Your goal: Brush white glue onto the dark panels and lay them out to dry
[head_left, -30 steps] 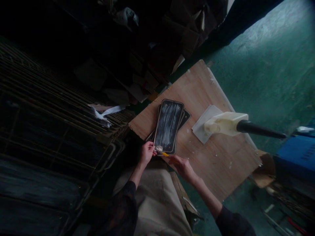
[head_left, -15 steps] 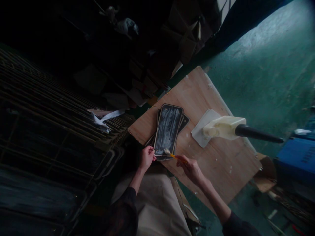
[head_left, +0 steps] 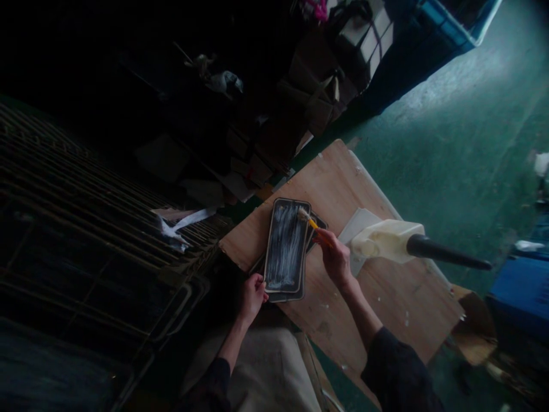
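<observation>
Plywood tabletop [head_left: 394, 303], grainy and pale-flecked, bears a dark rounded-corner panel [head_left: 285, 249], streaked white, lying on similar panels [head_left: 291, 296], its long axis running near to far. The left hand [head_left: 253, 297] pinches its near left corner. The right hand [head_left: 337, 257], right of the panel, grips a yellow-handled brush [head_left: 313, 224], frayed bristles at the panel's far right side.

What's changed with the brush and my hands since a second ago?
Your right hand has moved the brush from the near end of the panel to its far right corner. Nothing was newly gripped or released. Your left hand stays at the panel's near left corner, and the plastic bottle is still on the wooden tabletop.
</observation>
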The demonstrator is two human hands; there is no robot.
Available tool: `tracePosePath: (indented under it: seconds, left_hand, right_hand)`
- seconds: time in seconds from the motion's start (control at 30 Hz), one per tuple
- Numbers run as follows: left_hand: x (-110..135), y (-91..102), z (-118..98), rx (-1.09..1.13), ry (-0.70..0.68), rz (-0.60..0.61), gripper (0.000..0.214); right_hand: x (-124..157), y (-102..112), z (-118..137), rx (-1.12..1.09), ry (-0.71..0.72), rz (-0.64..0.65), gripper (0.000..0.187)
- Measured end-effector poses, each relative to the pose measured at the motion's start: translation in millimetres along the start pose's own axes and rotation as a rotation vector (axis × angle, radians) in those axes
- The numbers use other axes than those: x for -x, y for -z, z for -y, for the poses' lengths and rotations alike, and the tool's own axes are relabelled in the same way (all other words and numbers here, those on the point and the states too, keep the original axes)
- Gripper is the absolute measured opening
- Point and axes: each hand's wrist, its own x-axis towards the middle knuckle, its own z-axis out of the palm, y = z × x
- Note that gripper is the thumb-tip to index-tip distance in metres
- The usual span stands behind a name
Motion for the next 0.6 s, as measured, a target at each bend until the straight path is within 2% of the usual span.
tracePosePath:
  seconds: [0.17, 0.27, 0.33, 0.4, 0.5, 0.6]
  left_hand:
    - [2, -2.6, -3, 0.064, 0.041, -0.033, 0.017]
    - [2, -2.3, -3, 0.068, 0.030, -0.025, 0.015]
    - [2, -1.5, -3, 0.058, 0.016, -0.017, 0.013]
    - [2, -0.7, -3, 0.031, 0.006, -0.013, 0.011]
    - [1, 0.0, 0, -0.017, -0.011, -0.008, 0.008]
    - [0, 0.1, 2, -0.034, -0.024, -0.006, 0.006]
  right_hand:
    - [69, -1, 27, 0.066, -0.039, 0.213, 0.024]
    - [88, 6, 45, -0.003, -0.099, 0.327, 0.021]
    - [78, 8, 50, -0.087, -0.154, 0.301, 0.021]
    - [52, 4, 51, -0.174, -0.194, 0.182, 0.023]
    - [7, -14, 45, -0.241, -0.185, 0.014, 0.027]
    - [-7, -36, 40, -0.235, -0.171, 0.008, 0.027]
